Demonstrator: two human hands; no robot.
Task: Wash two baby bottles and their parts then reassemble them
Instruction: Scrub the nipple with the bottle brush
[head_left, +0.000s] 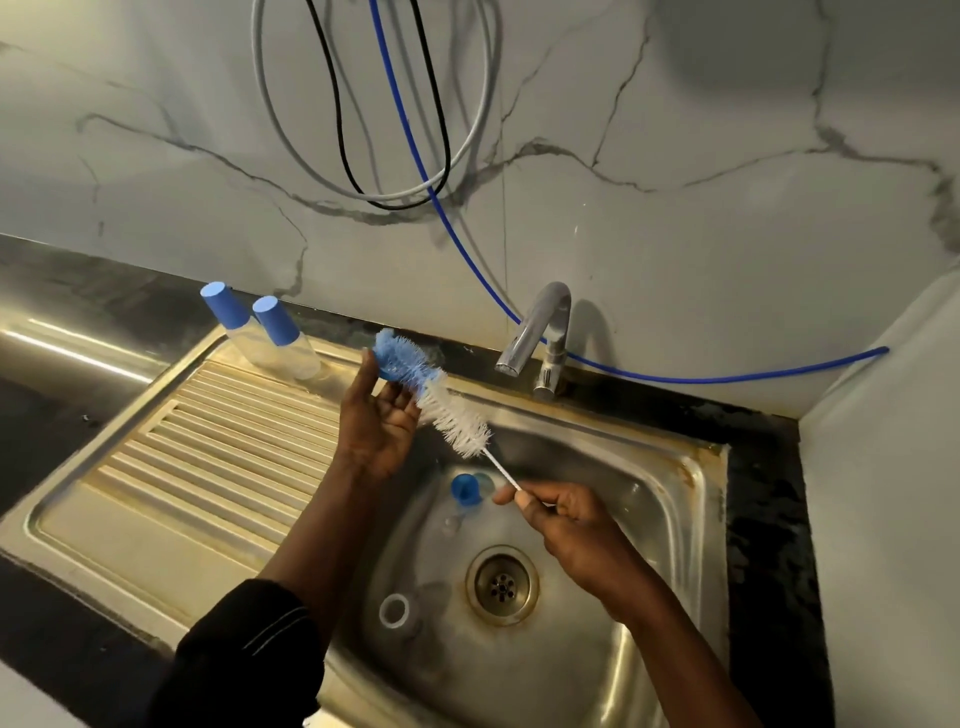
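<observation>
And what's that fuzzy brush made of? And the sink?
The brush looks like soft plastic bristles, white and blue, standing out in thin fuzzy hairs, on a thin white stem, maybe wire. The sink looks like stainless steel: silvery, shiny, catching the light, with brownish stains near its edges.

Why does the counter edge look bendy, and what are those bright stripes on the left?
Head view: the wide-angle lens bows the straight edge of the counter; the stripes are light glaring off the shiny metal top; the cables throw soft shadows on the wall; the brush looks sharp, not blurred.
</observation>
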